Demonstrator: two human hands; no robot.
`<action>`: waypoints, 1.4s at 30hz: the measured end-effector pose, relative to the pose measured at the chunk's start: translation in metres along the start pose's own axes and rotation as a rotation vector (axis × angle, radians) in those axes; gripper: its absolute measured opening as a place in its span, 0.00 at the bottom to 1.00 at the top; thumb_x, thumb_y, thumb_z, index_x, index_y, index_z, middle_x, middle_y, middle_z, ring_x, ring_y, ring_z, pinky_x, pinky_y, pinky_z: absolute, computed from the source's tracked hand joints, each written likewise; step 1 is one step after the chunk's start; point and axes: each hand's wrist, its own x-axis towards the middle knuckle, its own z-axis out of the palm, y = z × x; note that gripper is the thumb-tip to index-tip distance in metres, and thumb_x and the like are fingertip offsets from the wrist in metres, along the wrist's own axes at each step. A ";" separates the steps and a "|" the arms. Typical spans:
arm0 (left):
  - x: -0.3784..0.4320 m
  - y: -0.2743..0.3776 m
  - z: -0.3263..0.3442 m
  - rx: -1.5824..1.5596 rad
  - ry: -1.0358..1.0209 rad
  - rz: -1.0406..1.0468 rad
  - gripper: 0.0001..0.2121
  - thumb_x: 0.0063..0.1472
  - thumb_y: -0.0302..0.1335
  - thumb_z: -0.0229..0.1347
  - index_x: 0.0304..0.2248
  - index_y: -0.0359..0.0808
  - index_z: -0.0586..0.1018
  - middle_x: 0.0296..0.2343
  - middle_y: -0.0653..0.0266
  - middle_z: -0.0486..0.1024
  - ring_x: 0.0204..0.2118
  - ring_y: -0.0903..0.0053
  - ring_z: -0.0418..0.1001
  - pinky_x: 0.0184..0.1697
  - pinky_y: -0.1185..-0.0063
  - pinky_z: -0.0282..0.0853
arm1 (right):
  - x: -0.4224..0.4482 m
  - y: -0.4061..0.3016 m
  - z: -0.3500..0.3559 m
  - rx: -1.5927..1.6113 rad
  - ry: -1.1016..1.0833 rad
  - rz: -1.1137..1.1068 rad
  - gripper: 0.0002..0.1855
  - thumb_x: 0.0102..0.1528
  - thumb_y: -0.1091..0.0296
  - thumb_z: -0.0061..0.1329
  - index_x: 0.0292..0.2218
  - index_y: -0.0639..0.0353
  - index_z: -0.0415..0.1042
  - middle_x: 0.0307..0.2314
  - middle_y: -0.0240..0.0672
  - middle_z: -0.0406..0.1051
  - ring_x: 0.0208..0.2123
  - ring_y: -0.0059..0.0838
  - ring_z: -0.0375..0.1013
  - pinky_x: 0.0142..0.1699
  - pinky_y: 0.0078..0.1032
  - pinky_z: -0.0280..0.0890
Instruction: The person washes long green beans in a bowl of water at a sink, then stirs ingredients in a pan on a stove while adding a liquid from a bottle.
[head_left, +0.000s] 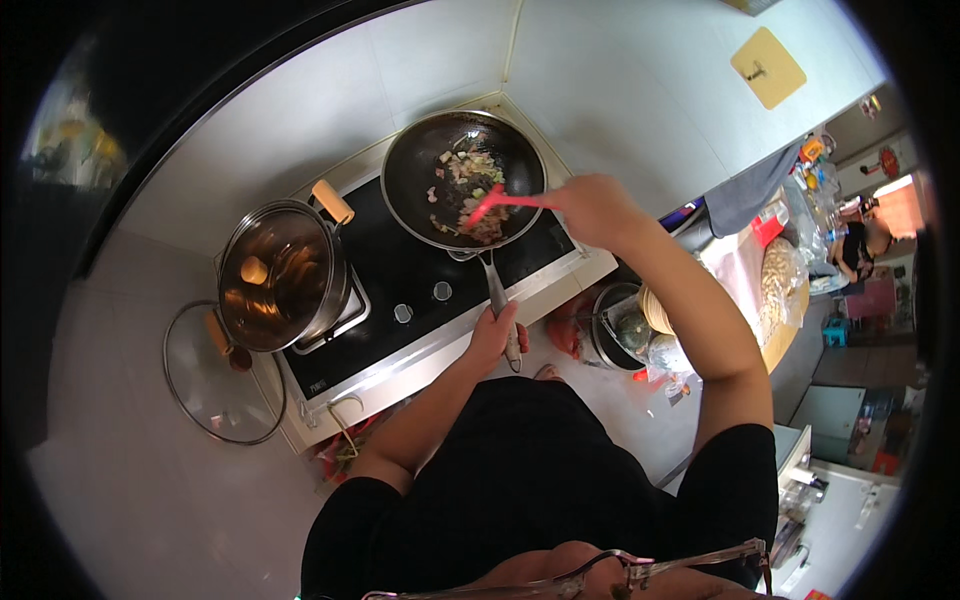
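Observation:
A dark wok (412, 180) rests on the right part of the black gas cooktop (375, 255). My left hand (496, 335) is closed round the wok's metal handle (495, 289), which points towards me. From the right, my right hand (600, 211) grips a red spatula (525, 200), its head in the wok among chopped pieces of food (474, 166). The pieces look pale, pinkish and light green, and lie mostly in the wok's middle and near side. Part of the spatula's handle is hidden in my right hand.
A lidded pot (281, 277) with wooden-coloured handles stands on the left burner. Beside it leans a round glass lid (225, 390). Squashes (634, 330) and bags lie at the right, near a table with bagged peanuts (776, 285). Another person (855, 251) is far off at the right.

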 end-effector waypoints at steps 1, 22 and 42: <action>0.000 0.000 0.002 -0.009 -0.006 0.009 0.15 0.60 0.37 0.49 0.37 0.35 0.62 0.18 0.60 0.68 0.16 0.75 0.67 0.18 0.75 0.67 | -0.005 -0.003 -0.008 -0.055 -0.065 -0.011 0.15 0.43 0.72 0.45 0.36 0.51 0.74 0.26 0.40 0.73 0.31 0.43 0.72 0.35 0.40 0.66; -0.007 -0.003 0.020 0.045 0.187 0.072 0.20 0.60 0.42 0.48 0.42 0.34 0.65 0.22 0.61 0.69 0.18 0.82 0.65 0.19 0.81 0.66 | -0.002 0.027 -0.031 -0.004 -0.308 -0.121 0.12 0.49 0.69 0.43 0.34 0.56 0.75 0.30 0.43 0.73 0.35 0.40 0.73 0.39 0.34 0.67; -0.008 -0.009 -0.032 0.095 0.402 0.180 0.24 0.58 0.47 0.47 0.45 0.35 0.68 0.29 0.62 0.69 0.26 0.78 0.69 0.28 0.80 0.71 | -0.036 0.063 0.066 0.030 0.221 -0.031 0.22 0.44 0.76 0.42 0.42 0.44 0.73 0.21 0.40 0.70 0.25 0.41 0.71 0.30 0.37 0.65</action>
